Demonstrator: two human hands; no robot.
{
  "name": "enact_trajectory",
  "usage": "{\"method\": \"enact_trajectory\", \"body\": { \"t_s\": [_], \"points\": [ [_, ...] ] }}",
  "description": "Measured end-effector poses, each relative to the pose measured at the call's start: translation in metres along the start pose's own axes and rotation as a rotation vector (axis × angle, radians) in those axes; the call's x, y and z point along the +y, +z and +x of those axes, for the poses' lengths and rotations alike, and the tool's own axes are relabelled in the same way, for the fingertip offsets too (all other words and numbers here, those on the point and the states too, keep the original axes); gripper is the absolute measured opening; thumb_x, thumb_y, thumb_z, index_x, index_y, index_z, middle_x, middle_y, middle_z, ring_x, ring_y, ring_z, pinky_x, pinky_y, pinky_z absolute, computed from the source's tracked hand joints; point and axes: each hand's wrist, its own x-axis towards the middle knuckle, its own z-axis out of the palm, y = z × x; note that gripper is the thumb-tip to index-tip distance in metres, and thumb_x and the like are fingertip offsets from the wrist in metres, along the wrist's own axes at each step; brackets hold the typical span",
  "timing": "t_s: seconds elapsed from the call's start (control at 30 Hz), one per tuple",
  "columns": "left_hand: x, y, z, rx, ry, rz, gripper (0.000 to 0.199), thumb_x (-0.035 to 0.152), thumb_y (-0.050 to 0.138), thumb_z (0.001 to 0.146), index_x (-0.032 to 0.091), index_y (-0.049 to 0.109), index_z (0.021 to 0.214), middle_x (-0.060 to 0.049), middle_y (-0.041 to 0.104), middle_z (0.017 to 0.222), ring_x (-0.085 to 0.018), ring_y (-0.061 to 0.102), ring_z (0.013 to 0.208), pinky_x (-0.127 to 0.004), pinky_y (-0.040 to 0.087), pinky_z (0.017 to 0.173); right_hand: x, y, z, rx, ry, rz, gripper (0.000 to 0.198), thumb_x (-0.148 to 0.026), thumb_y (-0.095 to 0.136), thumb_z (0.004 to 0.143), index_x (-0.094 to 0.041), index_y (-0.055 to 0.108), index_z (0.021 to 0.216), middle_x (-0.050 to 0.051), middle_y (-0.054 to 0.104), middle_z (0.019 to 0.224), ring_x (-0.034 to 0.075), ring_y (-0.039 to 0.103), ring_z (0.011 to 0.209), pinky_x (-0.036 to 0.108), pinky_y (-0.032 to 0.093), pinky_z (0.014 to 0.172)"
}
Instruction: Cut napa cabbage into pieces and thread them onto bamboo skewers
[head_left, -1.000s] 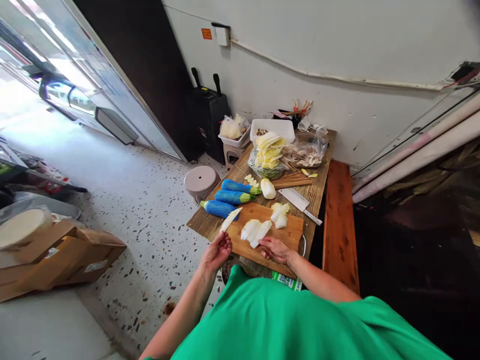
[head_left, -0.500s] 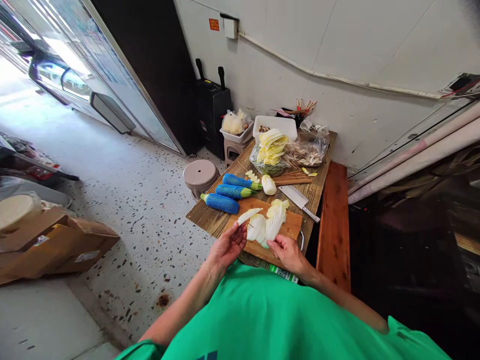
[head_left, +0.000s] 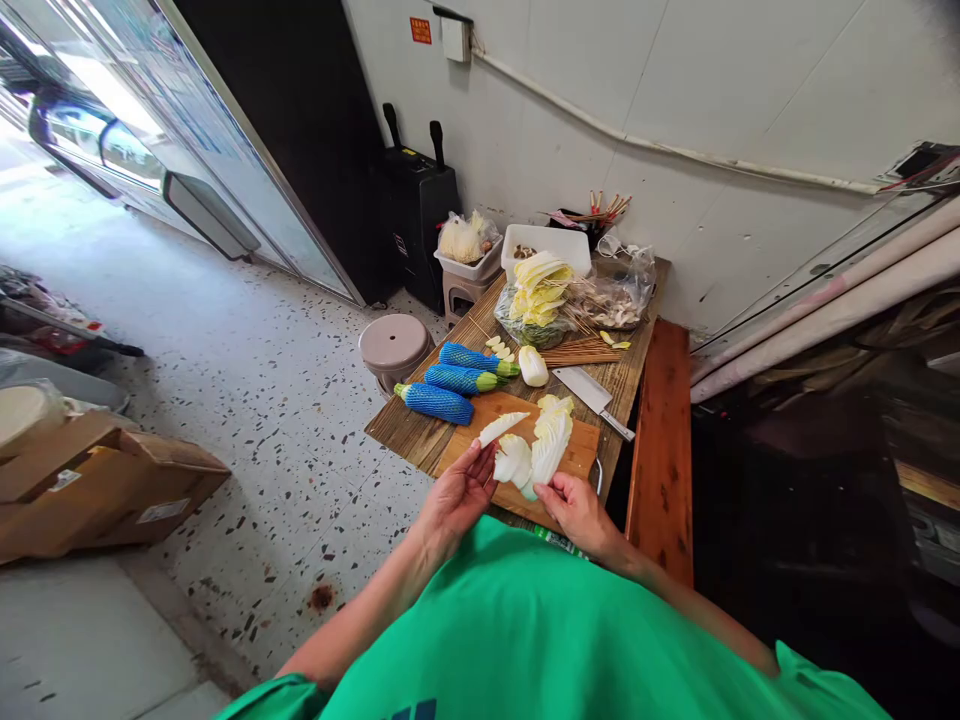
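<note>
1. Above the cutting board (head_left: 585, 447) on the table (head_left: 405, 434), my left hand (head_left: 462, 490) is turned palm up, fingers loosely curled, thumb and fingers pinching the lower end of a narrow leaf strip (head_left: 504, 428).
2. My right hand (head_left: 580, 512) pinches the frilled leaf (head_left: 552, 448) at its lower end, near the pale rib; the frilled edge points away from me.
3. Between these two, a broad white leaf piece (head_left: 513, 461) sits just beside my left fingers. I cannot tell whether they support it or whether it hangs from something thin.
4. I judge all the leaves very light, so a fingertip pinch should be enough.
5. The white ribs look crisp and stiff, likely to snap if bent hard; the thin yellow edges look soft and easily torn. The thick rib end is the better place to hold.
6. The cut faces may be moist and a little slippery, so I would favour a firm, gentle grip.
7. Beyond the board lie a cabbage chunk (head_left: 533, 367) and a cleaver (head_left: 589, 389).
</note>
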Motion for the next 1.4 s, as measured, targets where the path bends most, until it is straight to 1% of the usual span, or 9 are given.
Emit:
{"method": "enact_trajectory", "body": {
  "t_s": [0.23, 0.47, 0.6, 0.77, 0.9, 1.03, 1.23, 1.3, 1.4],
  "points": [
    [-0.005, 0.004, -0.002, 0.011, 0.027, 0.001, 0.007, 0.014, 0.055, 0.082, 0.011, 0.062, 0.082, -0.005, 0.068, 0.072, -0.011, 0.063, 0.060, -0.023, 0.053, 0.062, -0.003, -0.002, -0.003, -0.009, 0.004, 0.000, 0.036, -0.051, 0.048, 0.074, -0.020, 0.043, 0.056, -0.004, 0.039, 0.048, 0.008, 0.031, 0.045, 0.021, 0.023, 0.040],
    [-0.009, 0.011, -0.011, 0.026, 0.019, 0.005, 0.009, 0.013, 0.053, 0.083, 0.010, 0.062, 0.082, -0.006, 0.068, 0.074, -0.012, 0.064, 0.063, -0.021, 0.051, 0.057, -0.010, -0.004, -0.009, -0.008, 0.012, 0.045, 0.036, -0.051, 0.049, 0.073, -0.019, 0.043, 0.057, -0.006, 0.037, 0.048, 0.007, 0.029, 0.044, 0.021, 0.021, 0.040],
    [-0.012, 0.013, -0.018, -0.009, 0.057, 0.011, 0.012, 0.009, 0.050, 0.083, 0.008, 0.062, 0.083, -0.008, 0.069, 0.076, -0.013, 0.065, 0.068, -0.022, 0.053, 0.063, -0.012, -0.005, -0.013, -0.009, 0.013, 0.048, 0.036, -0.050, 0.048, 0.075, -0.019, 0.042, 0.058, -0.006, 0.037, 0.047, 0.007, 0.029, 0.045, 0.020, 0.021, 0.040],
    [-0.017, 0.008, -0.016, -0.082, 0.133, 0.051, 0.014, 0.007, 0.051, 0.082, 0.007, 0.064, 0.086, -0.010, 0.069, 0.081, -0.013, 0.065, 0.072, -0.022, 0.053, 0.068, -0.015, -0.009, -0.017, -0.041, 0.033, 0.042, 0.036, -0.051, 0.047, 0.074, -0.019, 0.042, 0.058, -0.006, 0.036, 0.048, 0.007, 0.028, 0.044, 0.021, 0.020, 0.041],
    [-0.018, 0.002, -0.012, -0.104, 0.130, 0.104, 0.012, 0.006, 0.053, 0.080, 0.007, 0.064, 0.085, -0.011, 0.068, 0.081, -0.014, 0.064, 0.072, -0.024, 0.053, 0.068, -0.013, -0.012, -0.019, -0.073, 0.049, 0.034, 0.037, -0.052, 0.047, 0.075, -0.018, 0.045, 0.062, -0.007, 0.034, 0.049, 0.007, 0.027, 0.045, 0.021, 0.020, 0.041],
    [-0.021, -0.001, -0.012, -0.100, 0.124, 0.171, 0.010, 0.005, 0.054, 0.078, 0.009, 0.064, 0.079, -0.011, 0.068, 0.082, -0.014, 0.063, 0.072, -0.024, 0.052, 0.067, -0.009, -0.013, -0.021, -0.067, 0.059, 0.012, 0.035, -0.050, 0.046, 0.076, -0.017, 0.048, 0.065, -0.007, 0.034, 0.049, 0.007, 0.027, 0.045, 0.021, 0.020, 0.041],
    [-0.026, -0.005, -0.018, -0.109, 0.124, 0.261, 0.006, 0.010, 0.059, 0.075, 0.012, 0.063, 0.071, -0.006, 0.066, 0.081, -0.011, 0.062, 0.071, -0.019, 0.049, 0.061, -0.012, -0.016, -0.024, -0.075, 0.062, -0.022, 0.034, -0.048, 0.046, 0.076, -0.017, 0.047, 0.062, -0.006, 0.035, 0.049, 0.008, 0.028, 0.045, 0.021, 0.021, 0.041],
    [-0.026, -0.005, -0.020, -0.129, 0.093, 0.271, 0.004, 0.011, 0.061, 0.074, 0.013, 0.064, 0.075, -0.004, 0.066, 0.080, -0.011, 0.061, 0.068, -0.020, 0.048, 0.059, -0.013, -0.017, -0.024, -0.050, 0.052, -0.040, 0.034, -0.048, 0.046, 0.075, -0.017, 0.046, 0.061, -0.006, 0.035, 0.050, 0.008, 0.030, 0.046, 0.021, 0.022, 0.042],
    [-0.024, -0.004, -0.024, -0.166, 0.061, 0.274, 0.011, 0.014, 0.062, 0.074, 0.014, 0.066, 0.084, -0.006, 0.067, 0.086, -0.012, 0.061, 0.070, -0.020, 0.048, 0.060, -0.015, -0.020, -0.025, -0.016, 0.020, -0.072, 0.033, -0.047, 0.046, 0.074, -0.017, 0.047, 0.059, -0.004, 0.040, 0.051, 0.009, 0.034, 0.049, 0.021, 0.026, 0.045]
  ]
}}
